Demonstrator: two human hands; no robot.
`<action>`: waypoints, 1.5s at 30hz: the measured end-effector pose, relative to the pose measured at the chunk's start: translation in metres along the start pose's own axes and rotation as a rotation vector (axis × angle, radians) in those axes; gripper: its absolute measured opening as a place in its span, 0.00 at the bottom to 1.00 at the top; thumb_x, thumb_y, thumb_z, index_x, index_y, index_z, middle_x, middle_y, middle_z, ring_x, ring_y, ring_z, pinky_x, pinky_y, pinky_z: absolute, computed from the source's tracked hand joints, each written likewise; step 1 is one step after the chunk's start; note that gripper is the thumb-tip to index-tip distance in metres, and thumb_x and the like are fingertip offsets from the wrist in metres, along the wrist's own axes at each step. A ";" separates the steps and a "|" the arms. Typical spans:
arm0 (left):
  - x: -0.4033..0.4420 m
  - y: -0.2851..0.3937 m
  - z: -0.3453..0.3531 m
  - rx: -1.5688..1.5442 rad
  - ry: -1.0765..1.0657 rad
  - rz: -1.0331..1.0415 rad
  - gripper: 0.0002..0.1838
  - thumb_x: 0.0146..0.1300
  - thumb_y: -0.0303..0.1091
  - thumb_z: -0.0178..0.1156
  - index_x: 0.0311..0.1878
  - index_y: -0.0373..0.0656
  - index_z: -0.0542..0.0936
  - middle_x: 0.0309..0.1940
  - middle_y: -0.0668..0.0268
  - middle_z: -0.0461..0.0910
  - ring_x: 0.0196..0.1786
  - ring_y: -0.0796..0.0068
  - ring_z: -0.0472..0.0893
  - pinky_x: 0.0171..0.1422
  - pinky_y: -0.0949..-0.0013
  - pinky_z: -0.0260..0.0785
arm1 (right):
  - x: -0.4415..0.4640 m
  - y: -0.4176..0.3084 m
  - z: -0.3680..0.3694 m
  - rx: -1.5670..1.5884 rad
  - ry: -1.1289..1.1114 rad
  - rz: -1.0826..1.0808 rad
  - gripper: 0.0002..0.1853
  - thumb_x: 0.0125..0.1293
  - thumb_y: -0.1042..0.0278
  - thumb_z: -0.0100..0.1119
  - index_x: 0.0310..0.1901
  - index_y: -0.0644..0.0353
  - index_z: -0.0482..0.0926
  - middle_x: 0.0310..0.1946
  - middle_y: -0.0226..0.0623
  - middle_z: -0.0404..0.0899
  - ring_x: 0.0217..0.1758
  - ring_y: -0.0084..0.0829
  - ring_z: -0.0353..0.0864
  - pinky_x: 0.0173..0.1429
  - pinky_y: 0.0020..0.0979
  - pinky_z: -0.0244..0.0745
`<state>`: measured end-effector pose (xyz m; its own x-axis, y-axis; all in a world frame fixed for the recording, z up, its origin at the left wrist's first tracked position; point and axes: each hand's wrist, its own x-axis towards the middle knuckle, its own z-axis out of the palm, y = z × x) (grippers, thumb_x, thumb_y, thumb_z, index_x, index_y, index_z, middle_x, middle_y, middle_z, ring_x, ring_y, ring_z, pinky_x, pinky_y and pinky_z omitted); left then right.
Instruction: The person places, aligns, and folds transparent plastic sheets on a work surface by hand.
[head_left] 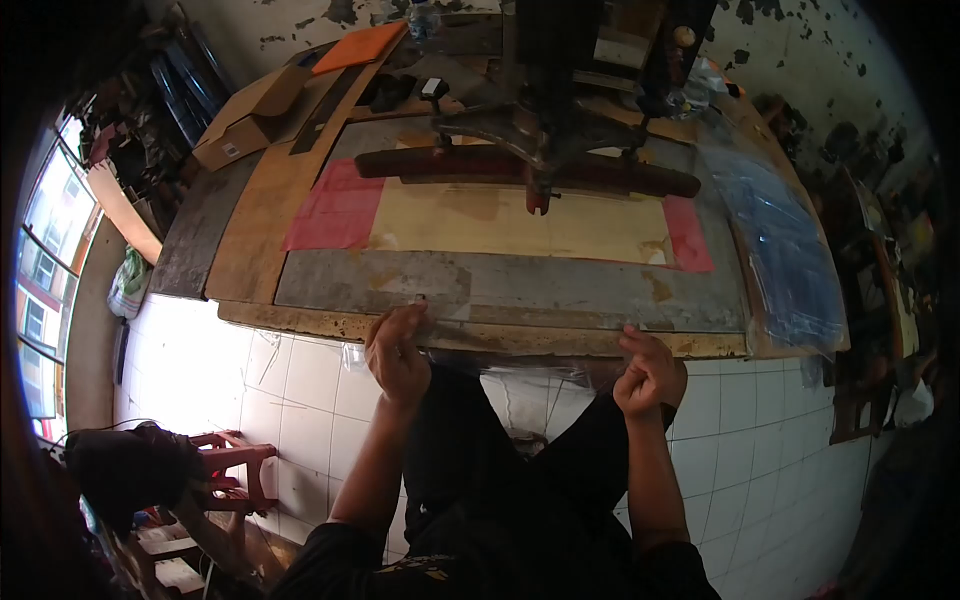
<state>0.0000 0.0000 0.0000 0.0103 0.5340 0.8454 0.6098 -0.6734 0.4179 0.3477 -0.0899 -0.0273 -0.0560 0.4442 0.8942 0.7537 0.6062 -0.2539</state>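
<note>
At the table's front edge, my left hand (pixel 398 352) is closed, its thumb and fingers pinched together. My right hand (pixel 645 372) is pinched the same way farther along the edge. Between them a clear plastic sheet (pixel 560 372) stretches just below the wooden edge, and both hands appear to grip its corners; its outline is hard to make out. Beyond the hands lies a grey work plate (pixel 370 285) with a pale yellow strip (pixel 480 230) and pink end pieces (pixel 335 208). Above the strip hangs a dark reddish press bar (pixel 600 180).
A stack of clear plastic sheets (pixel 785 260) lies at the table's right. An open cardboard box (pixel 245 120) and an orange sheet (pixel 362 46) are at the back left. At lower left, another person (pixel 140 480) is beside a red stool (pixel 240 465).
</note>
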 end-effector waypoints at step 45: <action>0.118 -0.019 0.043 -0.210 -0.372 -0.565 0.14 0.79 0.36 0.63 0.50 0.30 0.85 0.35 0.54 0.91 0.35 0.70 0.88 0.44 0.67 0.77 | 0.127 0.077 0.009 0.088 -0.242 0.777 0.12 0.80 0.61 0.62 0.47 0.63 0.82 0.36 0.31 0.84 0.40 0.24 0.80 0.50 0.30 0.75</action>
<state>0.0236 0.0975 0.0778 0.0300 0.9447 0.3265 0.4362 -0.3063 0.8461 0.3924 0.0192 0.0638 0.3138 0.8829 0.3492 0.5819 0.1118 -0.8056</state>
